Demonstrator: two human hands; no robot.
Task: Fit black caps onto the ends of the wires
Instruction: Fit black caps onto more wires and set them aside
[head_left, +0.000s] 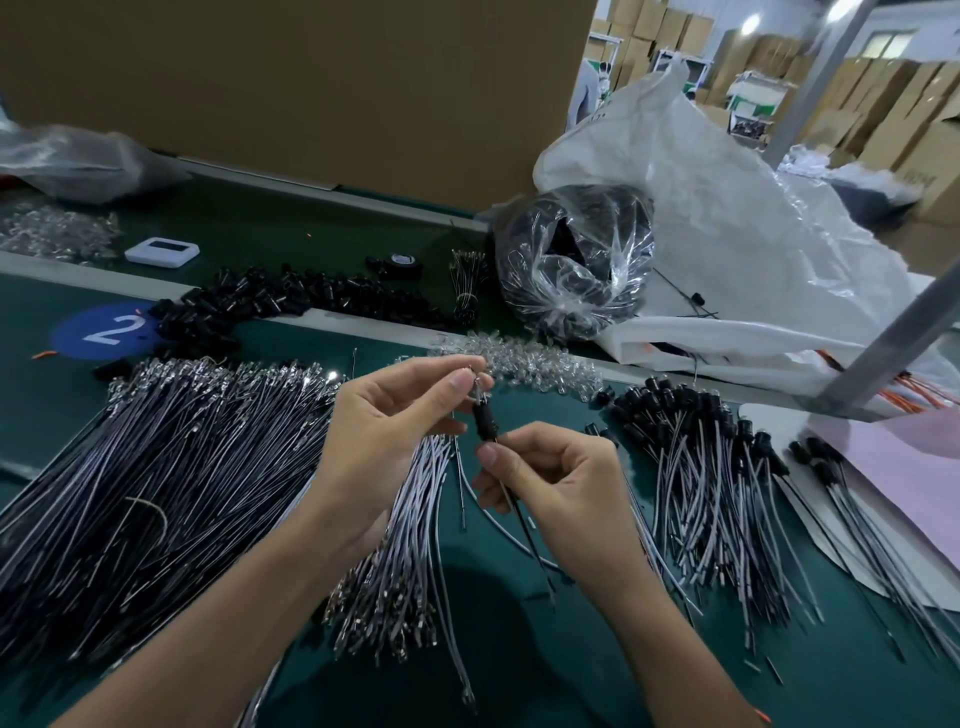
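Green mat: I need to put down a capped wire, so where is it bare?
The green mat is bare at far left, between the blue number sticker and the uncapped wire pile, and near the front edge between both forearms. The right side is crowded with capped wires and pink sheet.

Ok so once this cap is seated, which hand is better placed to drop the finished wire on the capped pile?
Probably the right hand. It already pinches the wire just below the black cap, and the capped pile lies on its side. The left hand holds only the tip, over the uncapped wires.
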